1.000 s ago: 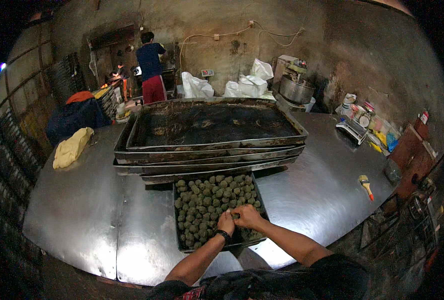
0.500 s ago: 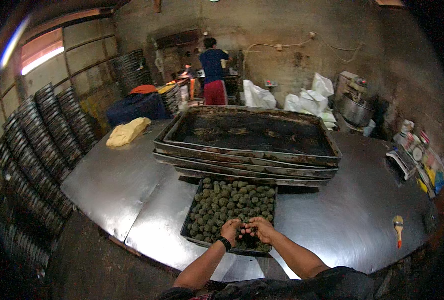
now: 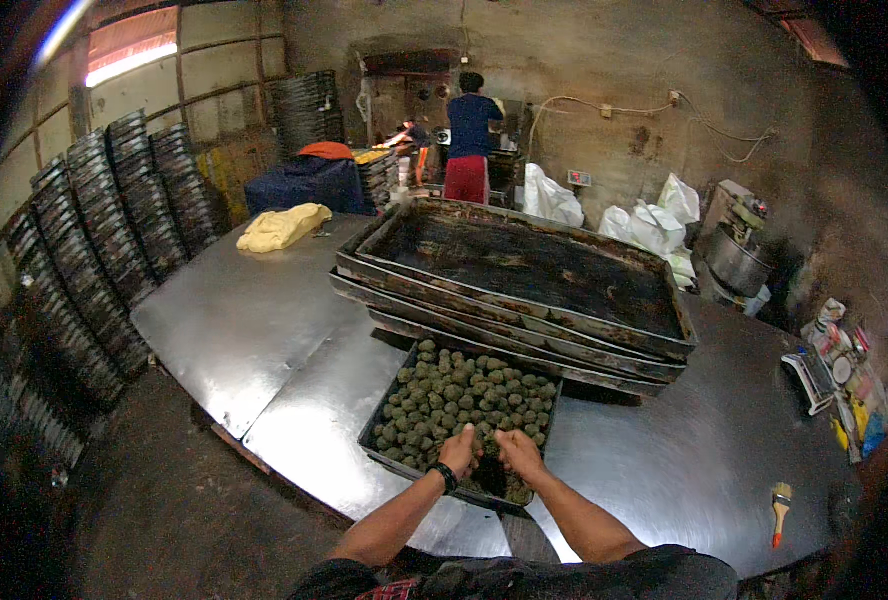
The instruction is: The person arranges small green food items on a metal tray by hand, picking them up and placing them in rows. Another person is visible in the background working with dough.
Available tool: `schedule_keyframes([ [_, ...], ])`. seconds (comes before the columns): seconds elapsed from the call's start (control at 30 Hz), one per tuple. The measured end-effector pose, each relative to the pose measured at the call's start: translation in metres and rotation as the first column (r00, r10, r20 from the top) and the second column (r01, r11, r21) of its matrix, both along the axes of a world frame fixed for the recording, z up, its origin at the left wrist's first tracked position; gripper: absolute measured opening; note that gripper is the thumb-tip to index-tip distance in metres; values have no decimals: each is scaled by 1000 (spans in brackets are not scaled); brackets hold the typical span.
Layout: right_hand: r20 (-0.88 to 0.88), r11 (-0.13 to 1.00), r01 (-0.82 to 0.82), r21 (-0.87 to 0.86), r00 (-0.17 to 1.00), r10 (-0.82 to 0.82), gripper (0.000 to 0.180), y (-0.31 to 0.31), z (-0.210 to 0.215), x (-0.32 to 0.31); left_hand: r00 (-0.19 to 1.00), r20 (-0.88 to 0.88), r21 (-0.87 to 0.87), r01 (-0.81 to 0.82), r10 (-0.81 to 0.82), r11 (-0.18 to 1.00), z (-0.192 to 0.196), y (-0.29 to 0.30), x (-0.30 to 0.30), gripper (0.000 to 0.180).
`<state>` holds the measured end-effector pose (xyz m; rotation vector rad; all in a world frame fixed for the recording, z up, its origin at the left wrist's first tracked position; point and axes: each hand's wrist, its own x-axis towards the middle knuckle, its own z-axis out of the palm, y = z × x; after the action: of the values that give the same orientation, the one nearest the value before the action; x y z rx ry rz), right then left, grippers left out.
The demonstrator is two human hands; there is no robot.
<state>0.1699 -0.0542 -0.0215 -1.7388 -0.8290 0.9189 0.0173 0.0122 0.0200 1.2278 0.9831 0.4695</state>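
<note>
A dark rectangular tray (image 3: 388,462) full of greenish-brown balls (image 3: 454,395) lies on the metal table in front of me. Both hands are over its near part, a small gap between them. My left hand (image 3: 458,452), with a dark band at the wrist, has its fingers curled in and thumb up. My right hand (image 3: 518,454) is curled likewise, its fingertips pointing down toward the balls. Whatever either hand holds is hidden by the fingers. Below the hands, the tray's near end is in shadow and shows fewer separate balls.
Large blackened baking trays (image 3: 524,275) are stacked just beyond the ball tray. Yellow dough (image 3: 284,228) rests at the far left of the metal table (image 3: 654,470); a brush (image 3: 781,512) lies at right. Tall tray stacks (image 3: 114,230) line the left. Another person (image 3: 472,130) stands at the back.
My hands were together at the fingertips and have since parted slightly, fingers turned downward. The whole view has shifted and tilted with my head.
</note>
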Motion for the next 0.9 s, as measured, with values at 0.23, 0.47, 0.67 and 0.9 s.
schedule_keyframes([
  [0.23,278,977,-166,-133,940,197,28,-12,66,-17,953,285,-221,175,-108,960,-23,30,-17,29],
  [0.47,-368,987,147,-61,916,-159,24,5,60,-46,812,519,-571,98,266,815,-19,47,-8,18],
  [0.67,-356,827,552,-110,755,-551,38,-3,46,-61,944,321,-541,111,83,833,9,54,-20,43],
  [0.9,-480,849,528,25,751,-453,33,-8,56,-59,959,252,-402,226,-130,887,-3,49,-4,45],
])
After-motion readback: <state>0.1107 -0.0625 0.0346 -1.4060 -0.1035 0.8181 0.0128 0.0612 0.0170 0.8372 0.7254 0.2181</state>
